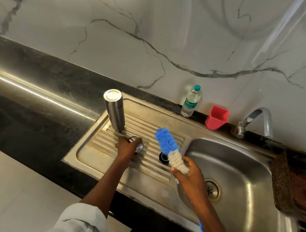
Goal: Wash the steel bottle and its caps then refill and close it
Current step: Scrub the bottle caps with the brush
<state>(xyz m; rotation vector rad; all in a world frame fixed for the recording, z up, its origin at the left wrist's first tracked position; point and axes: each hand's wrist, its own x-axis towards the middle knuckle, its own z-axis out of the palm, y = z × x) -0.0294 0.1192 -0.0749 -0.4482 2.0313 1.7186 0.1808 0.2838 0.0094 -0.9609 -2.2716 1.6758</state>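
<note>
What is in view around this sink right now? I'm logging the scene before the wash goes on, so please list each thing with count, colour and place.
steel bottle: 1, silver, upside down on the drainboard's far left
steel cap: 1, silver, on the drainboard under the left hand
black cap: 1, black, on the drainboard behind the brush
bottle brush: 1, blue and white bristles, blue handle, held over the drainboard
water bottle: 1, clear with green cap, by the wall
cup: 1, red, by the wall
tap: 1, steel, behind the basin
sink basin: 1, steel, right
basket: 1, brown, far right
left hand: grips the steel cap
right hand: holds the brush
</note>
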